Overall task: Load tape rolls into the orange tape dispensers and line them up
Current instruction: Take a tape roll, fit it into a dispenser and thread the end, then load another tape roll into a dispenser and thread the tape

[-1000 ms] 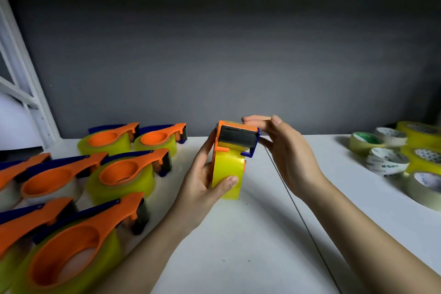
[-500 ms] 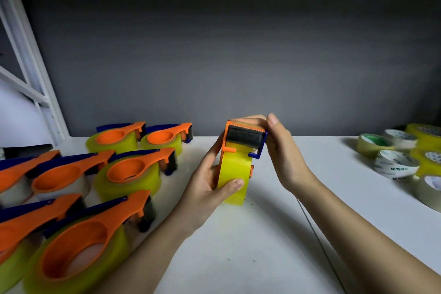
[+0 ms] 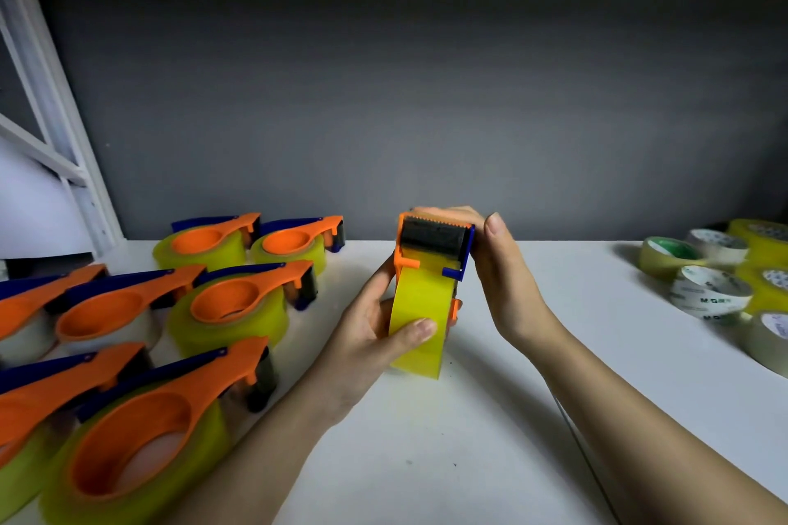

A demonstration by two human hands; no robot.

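The white surface (image 3: 426, 460) has a cluster of loaded orange tape dispensers (image 3: 239, 303) out around 9 o'clock and loose tape rolls (image 3: 708, 290) over at 3 o'clock. Dead centre, the yellow tape roll (image 3: 420, 311) stands on edge in its dispenser (image 3: 435, 243), and I'd guess the combo is light and rigid, but that glossy tape face looks slippery, so gripping the roll's flat sides seems safest. The left hand (image 3: 375, 324) is clamped around the roll with the thumb across the front, and the right hand (image 3: 503, 269) pinches the dispenser's roller end at 12 o'clock.
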